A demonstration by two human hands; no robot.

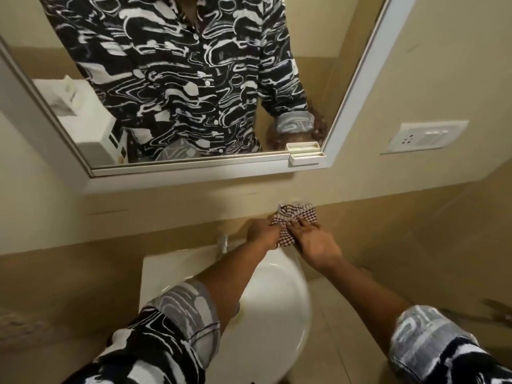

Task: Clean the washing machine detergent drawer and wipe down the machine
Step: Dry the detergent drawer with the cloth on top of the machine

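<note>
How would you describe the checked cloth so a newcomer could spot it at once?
Start at the white-framed mirror, then drop to the white basin beneath. Above the basin's right edge, against the beige wall, the left hand and right hand meet on a crumpled cloth. Its red-and-white check stands out from the plain wall and basin.

I have one wide-angle view only, worn on the head. It looks forward and down, close over the white basin [279, 300], facing the wall, with the mirror [327, 65] filling the upper frame.
</note>
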